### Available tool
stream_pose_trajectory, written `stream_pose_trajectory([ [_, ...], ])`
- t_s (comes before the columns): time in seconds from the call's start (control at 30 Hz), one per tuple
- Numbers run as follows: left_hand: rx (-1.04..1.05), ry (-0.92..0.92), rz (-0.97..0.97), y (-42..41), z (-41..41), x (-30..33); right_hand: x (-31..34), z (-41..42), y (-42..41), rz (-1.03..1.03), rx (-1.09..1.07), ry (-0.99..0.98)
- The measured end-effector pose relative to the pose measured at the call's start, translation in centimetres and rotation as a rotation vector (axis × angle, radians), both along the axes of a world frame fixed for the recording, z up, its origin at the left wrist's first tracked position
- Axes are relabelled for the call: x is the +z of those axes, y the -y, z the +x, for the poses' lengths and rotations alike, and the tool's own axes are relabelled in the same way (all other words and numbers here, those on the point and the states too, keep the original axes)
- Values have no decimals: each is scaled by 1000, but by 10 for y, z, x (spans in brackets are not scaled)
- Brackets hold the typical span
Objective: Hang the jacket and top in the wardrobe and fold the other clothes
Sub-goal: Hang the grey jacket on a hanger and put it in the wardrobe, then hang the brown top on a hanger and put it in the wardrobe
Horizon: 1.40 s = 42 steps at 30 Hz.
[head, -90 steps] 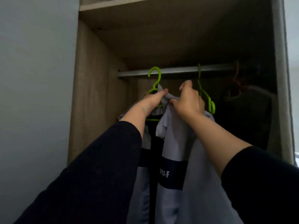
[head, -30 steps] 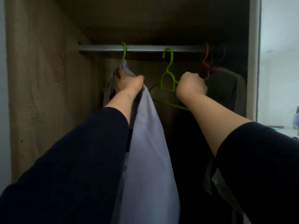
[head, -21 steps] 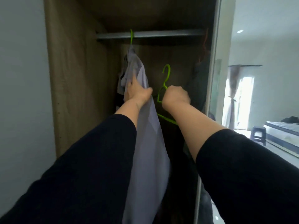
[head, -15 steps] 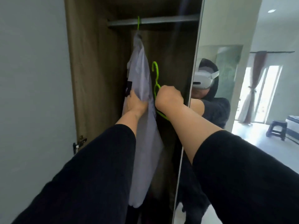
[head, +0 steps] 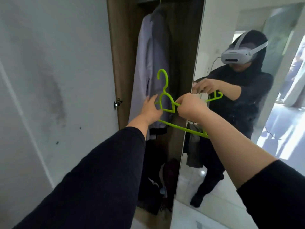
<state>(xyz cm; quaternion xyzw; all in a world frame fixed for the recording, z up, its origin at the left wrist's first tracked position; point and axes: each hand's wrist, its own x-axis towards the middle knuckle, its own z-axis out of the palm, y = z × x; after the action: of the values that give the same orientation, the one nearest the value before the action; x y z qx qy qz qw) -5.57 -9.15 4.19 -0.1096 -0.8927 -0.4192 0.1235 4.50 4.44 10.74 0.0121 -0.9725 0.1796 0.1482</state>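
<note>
In front of the wardrobe, right hand grips the spare green hanger, now lifted off the rail; left hand, fingers spread, has let go of the grey jacket hanging beyond it. Jacket appears done; top likely next.

two bare hands, left hand and right hand, forearms bare beyond them; black sleeves pushed up both arms.
</note>
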Motion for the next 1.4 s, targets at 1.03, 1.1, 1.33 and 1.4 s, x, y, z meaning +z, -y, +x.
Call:
stream_pose_trajectory([
  [1.03, 843, 428, -223, 186, 564, -159, -197, 335, 206, -153, 1066, 574],
  [1.1, 895, 414, -163, 200, 597, -159, -198, 359, 227, -168, 1126, 605],
  [1.33, 1012, 325, -142, 274, 674, -156, -197, 418, 305, -186, 1194, 486],
  [1.4, 1056, 323, -170, 301, 691, -160, -199, 424, 330, -186, 1160, 458],
])
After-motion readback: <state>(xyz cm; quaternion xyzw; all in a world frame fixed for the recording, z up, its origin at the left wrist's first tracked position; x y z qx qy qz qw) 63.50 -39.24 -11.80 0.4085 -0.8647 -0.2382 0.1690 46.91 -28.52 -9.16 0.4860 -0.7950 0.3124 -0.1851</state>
